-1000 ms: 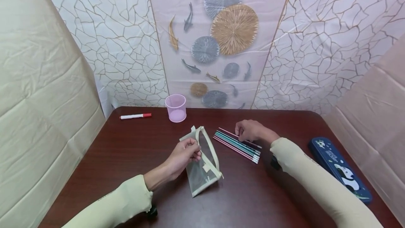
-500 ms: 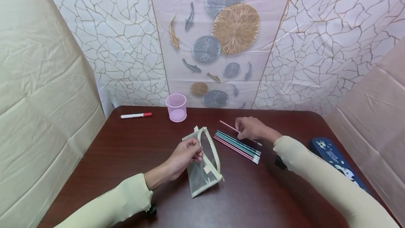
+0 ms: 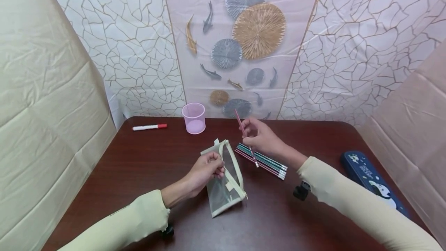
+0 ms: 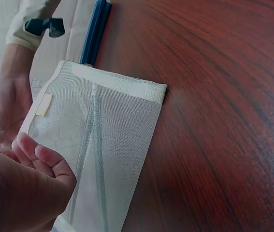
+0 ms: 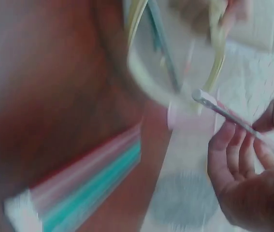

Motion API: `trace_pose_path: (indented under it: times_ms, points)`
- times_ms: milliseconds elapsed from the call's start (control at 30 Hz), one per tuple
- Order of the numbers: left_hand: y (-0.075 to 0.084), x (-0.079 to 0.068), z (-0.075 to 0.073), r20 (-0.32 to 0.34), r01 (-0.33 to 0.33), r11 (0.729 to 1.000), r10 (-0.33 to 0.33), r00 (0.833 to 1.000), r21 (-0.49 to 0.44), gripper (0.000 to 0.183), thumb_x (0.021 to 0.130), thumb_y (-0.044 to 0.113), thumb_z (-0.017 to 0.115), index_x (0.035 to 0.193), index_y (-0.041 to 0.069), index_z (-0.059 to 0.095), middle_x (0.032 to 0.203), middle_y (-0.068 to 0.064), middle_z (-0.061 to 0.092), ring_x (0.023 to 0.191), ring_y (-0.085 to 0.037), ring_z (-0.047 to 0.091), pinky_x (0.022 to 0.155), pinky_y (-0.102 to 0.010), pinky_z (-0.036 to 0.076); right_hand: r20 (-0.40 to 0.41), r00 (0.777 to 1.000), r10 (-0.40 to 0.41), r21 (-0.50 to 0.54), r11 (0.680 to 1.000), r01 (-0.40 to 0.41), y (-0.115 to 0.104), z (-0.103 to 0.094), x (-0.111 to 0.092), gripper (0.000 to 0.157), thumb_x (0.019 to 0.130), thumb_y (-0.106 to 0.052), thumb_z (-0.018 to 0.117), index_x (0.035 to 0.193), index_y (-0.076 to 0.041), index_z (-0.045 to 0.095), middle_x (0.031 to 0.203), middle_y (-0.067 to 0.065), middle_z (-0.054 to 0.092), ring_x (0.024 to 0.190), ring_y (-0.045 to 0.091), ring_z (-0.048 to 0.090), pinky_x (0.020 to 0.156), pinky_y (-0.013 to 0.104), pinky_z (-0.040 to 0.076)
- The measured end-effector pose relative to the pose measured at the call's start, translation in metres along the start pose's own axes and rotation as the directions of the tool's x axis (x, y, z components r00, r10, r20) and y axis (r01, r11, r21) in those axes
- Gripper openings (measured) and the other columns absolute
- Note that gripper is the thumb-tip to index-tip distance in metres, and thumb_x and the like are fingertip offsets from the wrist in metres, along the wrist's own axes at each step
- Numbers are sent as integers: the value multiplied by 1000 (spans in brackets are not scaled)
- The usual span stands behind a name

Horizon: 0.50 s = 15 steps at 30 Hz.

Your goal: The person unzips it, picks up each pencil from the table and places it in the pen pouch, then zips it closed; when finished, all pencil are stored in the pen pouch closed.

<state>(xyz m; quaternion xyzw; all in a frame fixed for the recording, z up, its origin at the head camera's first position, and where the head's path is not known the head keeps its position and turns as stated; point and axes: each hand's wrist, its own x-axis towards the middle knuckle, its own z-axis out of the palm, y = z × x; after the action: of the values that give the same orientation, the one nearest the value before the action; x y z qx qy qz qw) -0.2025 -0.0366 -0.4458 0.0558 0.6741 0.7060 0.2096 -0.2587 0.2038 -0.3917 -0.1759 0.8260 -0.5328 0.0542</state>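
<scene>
My left hand (image 3: pixel 207 167) pinches the cream rim of a mesh zipper pouch (image 3: pixel 216 196), keeping its mouth apart. Dark greenish strips show through the mesh (image 4: pixel 122 121) in the left wrist view; whether they lie inside, I cannot tell. Right of the pouch, my right hand (image 3: pixel 262 136) holds a pink pencil (image 3: pixel 238 117) between thumb and fingers. It is raised and tilted, eraser end low. In the right wrist view that eraser end (image 5: pixel 202 96) appears in front of the pouch mouth. Beneath the right hand lies a row of teal and pink pencils (image 3: pixel 270 165).
A lilac mesh cup (image 3: pixel 194 119) stands at the back of the brown table (image 3: pixel 146 158). A white marker with a red cap (image 3: pixel 150 127) lies back left. On the right is a dark blue panda pencil case (image 3: pixel 366 173). Patterned cloth hangs behind.
My right hand has lifted the pink pencil off the far side of the row, swung it steeper and brought it left towards the pouch. The left hand has barely moved.
</scene>
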Motion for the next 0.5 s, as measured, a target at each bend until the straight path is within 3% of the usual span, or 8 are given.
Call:
trace_pose_path:
  times_ms: [133,267,500]
  points:
    - [0,0,0,-1,-5,1000,5,1000,-6,2,99,6,55,100,6,53,80,-2,62,69,-9,62,73,-24,54,-12,997,74,140,988,-72,-14,21,-8,32,90,3,64,120,-2,53,91,8,65,74,17,63,57,34,56]
    - [-1,1,0,-1,-5,1000,5,1000,-13,4,99,5,54,98,8,52,79,-1,62,69,-9,62,72,-24,54,-10,989,148,273,952,-139,-17,40,-18,35,92,7,61,125,-1,51,100,16,63,74,21,65,60,38,62]
    - [-1,2,1,6,-4,1000,4,1000,-28,4,98,4,52,100,7,52,79,-1,62,69,-9,62,72,-25,54,38,979,199,303,932,-201,-6,59,-29,44,93,6,62,134,6,45,111,24,62,81,24,70,69,51,66]
